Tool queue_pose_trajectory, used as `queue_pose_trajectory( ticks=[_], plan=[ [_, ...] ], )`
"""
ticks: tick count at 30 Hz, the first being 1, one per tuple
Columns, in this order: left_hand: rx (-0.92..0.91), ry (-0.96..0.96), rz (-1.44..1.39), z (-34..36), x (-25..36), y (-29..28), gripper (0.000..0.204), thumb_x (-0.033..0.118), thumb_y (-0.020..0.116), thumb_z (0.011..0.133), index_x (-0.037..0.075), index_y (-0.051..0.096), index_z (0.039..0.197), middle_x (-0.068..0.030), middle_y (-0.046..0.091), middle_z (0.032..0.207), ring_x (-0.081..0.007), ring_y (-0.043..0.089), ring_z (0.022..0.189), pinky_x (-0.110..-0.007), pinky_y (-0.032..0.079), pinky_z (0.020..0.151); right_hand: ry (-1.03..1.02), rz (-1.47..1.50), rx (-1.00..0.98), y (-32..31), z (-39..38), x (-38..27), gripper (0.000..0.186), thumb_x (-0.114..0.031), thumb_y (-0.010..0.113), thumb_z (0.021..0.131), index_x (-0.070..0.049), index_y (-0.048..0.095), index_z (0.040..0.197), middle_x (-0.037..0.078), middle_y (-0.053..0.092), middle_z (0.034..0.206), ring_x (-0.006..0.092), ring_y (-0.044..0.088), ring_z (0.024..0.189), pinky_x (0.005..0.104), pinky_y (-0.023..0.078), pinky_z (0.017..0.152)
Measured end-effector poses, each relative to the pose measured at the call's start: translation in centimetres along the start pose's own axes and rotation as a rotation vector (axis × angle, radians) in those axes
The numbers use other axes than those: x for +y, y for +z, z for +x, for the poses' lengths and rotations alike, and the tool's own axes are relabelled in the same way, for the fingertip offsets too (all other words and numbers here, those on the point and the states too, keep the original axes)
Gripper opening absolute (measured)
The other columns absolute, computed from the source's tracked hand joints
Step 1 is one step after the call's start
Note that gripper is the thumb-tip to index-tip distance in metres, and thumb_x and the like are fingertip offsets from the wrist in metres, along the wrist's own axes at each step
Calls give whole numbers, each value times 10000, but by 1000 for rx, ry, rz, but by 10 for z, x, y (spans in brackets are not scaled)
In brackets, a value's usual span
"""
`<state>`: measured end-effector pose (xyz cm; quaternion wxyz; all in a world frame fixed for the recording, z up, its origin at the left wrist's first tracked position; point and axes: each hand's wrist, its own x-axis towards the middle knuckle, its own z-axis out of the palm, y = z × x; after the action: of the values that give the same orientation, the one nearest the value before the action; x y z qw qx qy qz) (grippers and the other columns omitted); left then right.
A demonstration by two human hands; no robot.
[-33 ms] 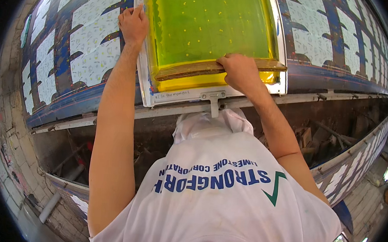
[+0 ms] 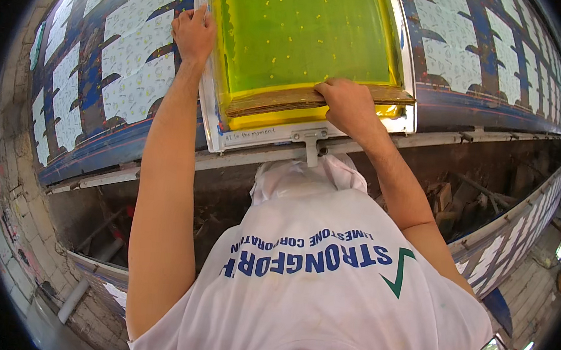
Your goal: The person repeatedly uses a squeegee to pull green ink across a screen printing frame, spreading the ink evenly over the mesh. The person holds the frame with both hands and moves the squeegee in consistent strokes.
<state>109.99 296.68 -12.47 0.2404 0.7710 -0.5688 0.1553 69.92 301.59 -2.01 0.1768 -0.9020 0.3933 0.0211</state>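
Observation:
A screen-printing frame (image 2: 207,125) with pale metal edges lies before me, its yellow-green mesh (image 2: 303,37) dotted with small yellow specks. My left hand (image 2: 194,35) is closed with bent fingers over the frame's left edge. Across the near end of the mesh rests a long wooden squeegee (image 2: 269,101), slightly tilted, its right end higher in view. My right hand (image 2: 350,105) grips it right of its middle, fingers wrapped over the top; its lower edge is hidden. Yellow ink (image 2: 278,119) shows along the near side of the squeegee.
Printed pale fabric pieces (image 2: 139,58) lie on the dark blue table to the left, and similar pieces (image 2: 454,63) to the right. A metal rail (image 2: 426,141) runs along the near edge, with a metal bracket (image 2: 310,148) at the frame. Wooden scraps (image 2: 445,196) lie below.

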Motion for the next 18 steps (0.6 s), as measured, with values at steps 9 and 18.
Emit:
queue_pose_trajectory(
  ticks=[9, 18],
  plan=[
    [-117, -37, 2, 7, -3, 3, 499, 413, 696, 943, 206, 721, 1396, -121, 602, 1341, -351, 475, 1283, -568, 365, 1146, -15, -1, 1, -8, -6, 1, 426, 16, 640, 798, -97, 776, 1186, 125, 750, 1093, 365, 714, 1041, 487, 574, 858],
    [-91, -54, -12, 3, -5, 5, 482, 370, 689, 932, 215, 731, 1387, -123, 625, 1315, -360, 506, 1266, -559, 392, 1135, -124, 72, 88, 7, -43, -10, 367, 30, 657, 796, -49, 727, 1148, 124, 710, 1104, 354, 691, 1067, 467, 581, 861]
  ],
)
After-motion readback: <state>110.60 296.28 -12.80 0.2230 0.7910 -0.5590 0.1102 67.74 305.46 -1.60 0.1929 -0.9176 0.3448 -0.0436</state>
